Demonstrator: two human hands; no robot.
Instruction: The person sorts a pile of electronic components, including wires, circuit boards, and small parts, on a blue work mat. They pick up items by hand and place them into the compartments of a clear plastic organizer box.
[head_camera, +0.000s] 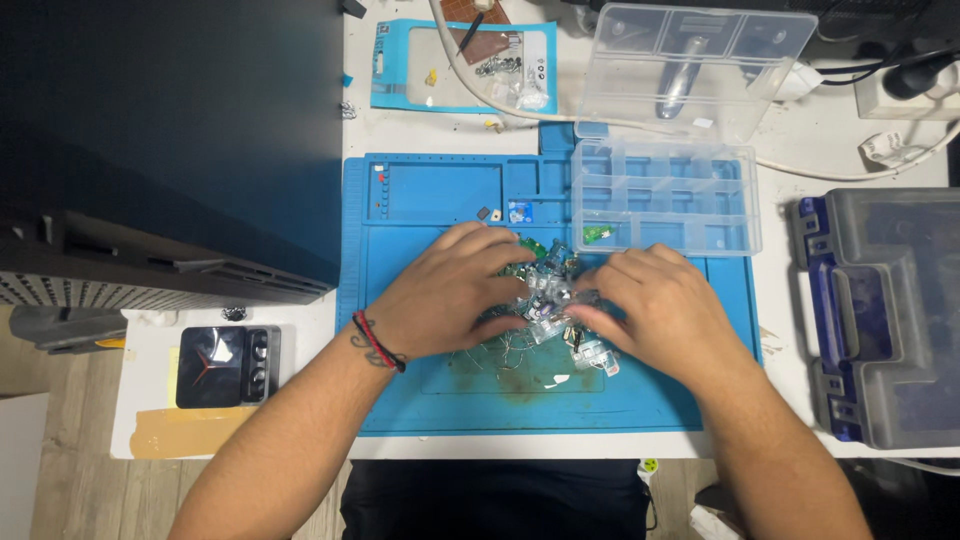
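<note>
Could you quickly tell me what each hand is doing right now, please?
Left hand: fingers curled over the pile of small clear bags; grip cannot be told.
Right hand: same pile, grip cannot be told.

Blue-edged clear blister package — flat, rectangular, top of desk.

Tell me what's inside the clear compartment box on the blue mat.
In the clear compartment box, only a small green part shows, in a front-left cell; the other visible cells look empty. Its raised lid blocks nothing inside.
</note>
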